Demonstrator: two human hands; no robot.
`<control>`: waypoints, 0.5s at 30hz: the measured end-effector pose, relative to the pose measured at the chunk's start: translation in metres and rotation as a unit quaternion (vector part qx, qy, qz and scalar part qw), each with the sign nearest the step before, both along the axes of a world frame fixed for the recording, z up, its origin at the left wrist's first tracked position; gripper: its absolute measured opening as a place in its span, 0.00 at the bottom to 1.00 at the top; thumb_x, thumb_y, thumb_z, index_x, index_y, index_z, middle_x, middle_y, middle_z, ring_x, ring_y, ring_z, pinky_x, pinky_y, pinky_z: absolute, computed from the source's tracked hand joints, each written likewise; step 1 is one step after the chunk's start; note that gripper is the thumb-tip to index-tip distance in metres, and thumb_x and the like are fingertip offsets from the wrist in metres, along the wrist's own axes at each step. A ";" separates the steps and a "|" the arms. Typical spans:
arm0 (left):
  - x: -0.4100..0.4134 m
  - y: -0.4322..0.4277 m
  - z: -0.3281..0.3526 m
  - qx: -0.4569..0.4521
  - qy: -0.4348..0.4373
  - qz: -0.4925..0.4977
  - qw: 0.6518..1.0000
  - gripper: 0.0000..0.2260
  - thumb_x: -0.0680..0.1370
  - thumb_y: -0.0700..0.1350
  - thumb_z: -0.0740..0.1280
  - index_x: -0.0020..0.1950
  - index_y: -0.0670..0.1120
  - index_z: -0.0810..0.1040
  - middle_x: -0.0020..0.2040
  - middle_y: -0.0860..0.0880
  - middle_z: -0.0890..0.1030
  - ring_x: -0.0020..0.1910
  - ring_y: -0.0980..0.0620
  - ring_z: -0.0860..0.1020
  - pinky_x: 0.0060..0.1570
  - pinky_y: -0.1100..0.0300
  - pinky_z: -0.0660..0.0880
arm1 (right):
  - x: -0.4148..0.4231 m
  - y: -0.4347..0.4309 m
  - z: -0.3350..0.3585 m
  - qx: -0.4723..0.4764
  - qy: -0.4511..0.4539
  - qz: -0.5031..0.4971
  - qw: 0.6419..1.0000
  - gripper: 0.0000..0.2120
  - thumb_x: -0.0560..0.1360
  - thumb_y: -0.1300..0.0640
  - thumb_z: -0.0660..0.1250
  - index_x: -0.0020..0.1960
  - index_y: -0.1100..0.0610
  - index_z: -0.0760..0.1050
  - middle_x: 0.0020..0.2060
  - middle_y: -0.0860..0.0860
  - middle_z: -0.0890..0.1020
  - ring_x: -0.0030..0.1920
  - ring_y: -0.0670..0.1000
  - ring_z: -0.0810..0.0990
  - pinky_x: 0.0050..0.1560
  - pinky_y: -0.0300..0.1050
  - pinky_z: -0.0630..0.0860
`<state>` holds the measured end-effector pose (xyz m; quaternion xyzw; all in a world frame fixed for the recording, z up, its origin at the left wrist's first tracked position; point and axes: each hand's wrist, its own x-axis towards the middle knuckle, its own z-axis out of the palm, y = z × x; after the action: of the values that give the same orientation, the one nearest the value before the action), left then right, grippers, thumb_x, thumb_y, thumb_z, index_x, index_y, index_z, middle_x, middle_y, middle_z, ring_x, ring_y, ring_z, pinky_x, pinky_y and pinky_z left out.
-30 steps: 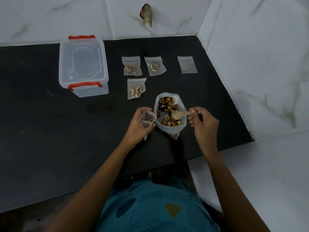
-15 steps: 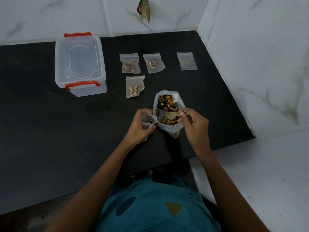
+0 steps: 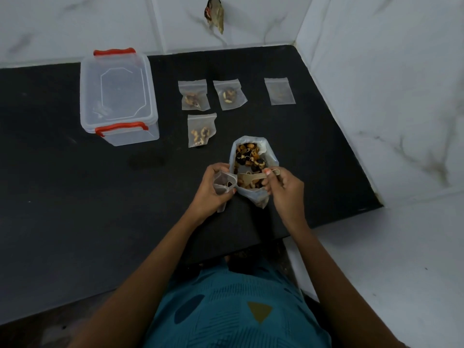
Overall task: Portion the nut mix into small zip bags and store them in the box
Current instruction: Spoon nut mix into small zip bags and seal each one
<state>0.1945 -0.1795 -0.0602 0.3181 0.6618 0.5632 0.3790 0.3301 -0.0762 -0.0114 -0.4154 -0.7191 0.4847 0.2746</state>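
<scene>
Zip bag (image 3: 224, 184) upright, mouth up, gripped by L hand (image 3: 210, 195); R hand (image 3: 285, 190) pinches spoon (image 3: 251, 177).

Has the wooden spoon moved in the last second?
Yes: judged against the nut bag, the spoon slid left toward the small bag the left hand holds.

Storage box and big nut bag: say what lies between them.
In the head view, one filled small zip bag lies on the black counter between the storage box and the big nut bag, touching neither.
</scene>
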 end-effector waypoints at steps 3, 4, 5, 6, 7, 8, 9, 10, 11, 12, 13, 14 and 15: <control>0.001 0.001 -0.001 0.000 -0.010 0.003 1.000 0.20 0.72 0.32 0.68 0.58 0.46 0.67 0.62 0.54 0.69 0.59 0.65 0.71 0.54 0.74 0.71 | -0.003 0.001 -0.001 -0.013 0.004 -0.011 1.000 0.10 0.77 0.61 0.62 0.38 0.57 0.74 0.29 0.48 0.76 0.29 0.38 0.74 0.35 0.29 0.71; 0.001 0.001 -0.001 0.002 -0.016 0.006 1.000 0.20 0.72 0.32 0.68 0.58 0.46 0.67 0.62 0.55 0.70 0.59 0.67 0.71 0.53 0.73 0.71 | -0.002 0.004 -0.002 -0.025 0.007 -0.023 0.999 0.10 0.78 0.61 0.62 0.37 0.56 0.74 0.29 0.48 0.76 0.29 0.39 0.74 0.34 0.30 0.71; 0.001 0.001 -0.001 0.003 -0.019 0.009 1.000 0.19 0.72 0.32 0.68 0.58 0.47 0.67 0.61 0.56 0.70 0.58 0.69 0.71 0.53 0.73 0.71 | 0.000 0.007 -0.003 -0.043 0.010 -0.039 0.998 0.11 0.78 0.60 0.61 0.37 0.55 0.74 0.29 0.48 0.76 0.28 0.39 0.74 0.34 0.32 0.71; 0.001 0.002 0.000 0.005 -0.021 0.012 1.000 0.19 0.72 0.32 0.69 0.57 0.47 0.67 0.60 0.56 0.70 0.57 0.71 0.71 0.52 0.74 0.71 | 0.001 0.010 -0.004 -0.065 0.016 -0.058 0.996 0.11 0.78 0.60 0.61 0.38 0.55 0.75 0.29 0.49 0.77 0.28 0.40 0.74 0.33 0.33 0.72; 0.001 0.003 0.000 0.008 -0.021 0.015 1.000 0.19 0.72 0.32 0.68 0.57 0.47 0.68 0.60 0.56 0.70 0.56 0.72 0.71 0.51 0.75 0.71 | 0.003 0.013 -0.005 -0.087 0.024 -0.076 0.993 0.11 0.78 0.60 0.61 0.38 0.55 0.76 0.29 0.50 0.77 0.28 0.40 0.74 0.32 0.33 0.72; 0.001 0.004 0.001 0.010 -0.021 0.017 1.000 0.19 0.72 0.32 0.68 0.57 0.46 0.68 0.60 0.56 0.71 0.56 0.72 0.71 0.51 0.75 0.70 | 0.004 0.015 -0.005 -0.108 0.033 -0.090 0.990 0.10 0.78 0.60 0.61 0.39 0.56 0.76 0.29 0.50 0.77 0.27 0.40 0.74 0.31 0.33 0.71; 0.000 0.005 0.001 0.012 -0.020 0.018 1.000 0.19 0.72 0.32 0.68 0.57 0.46 0.68 0.60 0.55 0.71 0.55 0.72 0.71 0.51 0.76 0.70 | 0.004 0.016 -0.005 -0.121 0.040 -0.098 0.987 0.10 0.78 0.60 0.61 0.39 0.57 0.76 0.29 0.51 0.77 0.27 0.40 0.74 0.30 0.33 0.71; 0.000 0.005 0.001 0.012 -0.018 0.017 1.000 0.19 0.72 0.32 0.68 0.57 0.46 0.68 0.60 0.54 0.71 0.55 0.72 0.71 0.51 0.76 0.70 | 0.004 0.015 -0.005 -0.119 0.043 -0.100 0.987 0.10 0.78 0.60 0.61 0.39 0.57 0.76 0.29 0.51 0.77 0.27 0.40 0.74 0.30 0.32 0.71; 0.000 0.006 0.001 0.012 -0.015 0.017 1.000 0.19 0.72 0.32 0.68 0.57 0.46 0.68 0.61 0.53 0.71 0.56 0.72 0.71 0.51 0.76 0.70 | 0.004 0.013 -0.005 -0.100 0.038 -0.091 0.990 0.10 0.78 0.60 0.61 0.40 0.58 0.76 0.29 0.50 0.77 0.27 0.40 0.74 0.30 0.32 0.71; 0.000 0.006 0.000 0.010 -0.014 0.017 1.000 0.18 0.72 0.32 0.69 0.57 0.46 0.68 0.61 0.53 0.71 0.56 0.72 0.71 0.51 0.75 0.70 | 0.004 0.010 -0.004 -0.071 0.026 -0.071 0.995 0.09 0.78 0.61 0.61 0.40 0.58 0.75 0.29 0.49 0.76 0.28 0.39 0.74 0.31 0.32 0.71; 0.000 0.005 0.000 0.010 -0.014 0.017 1.000 0.18 0.72 0.32 0.68 0.57 0.45 0.68 0.61 0.52 0.71 0.56 0.71 0.71 0.51 0.75 0.70 | 0.004 0.006 -0.003 -0.040 0.010 -0.043 0.998 0.09 0.78 0.61 0.61 0.40 0.58 0.75 0.30 0.48 0.76 0.29 0.39 0.74 0.33 0.31 0.71; 0.001 0.005 0.000 0.011 -0.015 0.017 1.000 0.19 0.72 0.31 0.68 0.57 0.45 0.68 0.61 0.52 0.71 0.55 0.71 0.71 0.51 0.75 0.70 | 0.003 0.003 -0.002 -0.014 -0.004 -0.016 1.000 0.09 0.78 0.61 0.61 0.40 0.58 0.74 0.30 0.48 0.76 0.30 0.39 0.74 0.34 0.30 0.71; 0.001 0.005 0.000 0.012 -0.016 0.017 1.000 0.19 0.72 0.31 0.68 0.57 0.45 0.68 0.60 0.53 0.71 0.55 0.72 0.71 0.51 0.76 0.70 | 0.002 0.000 -0.002 0.000 -0.011 -0.003 1.000 0.09 0.78 0.61 0.61 0.39 0.58 0.74 0.30 0.47 0.75 0.30 0.38 0.75 0.34 0.30 0.71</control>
<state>0.1955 -0.1745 -0.0598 0.3019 0.6544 0.5823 0.3761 0.3321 -0.0757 -0.0133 -0.4224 -0.7211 0.4793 0.2682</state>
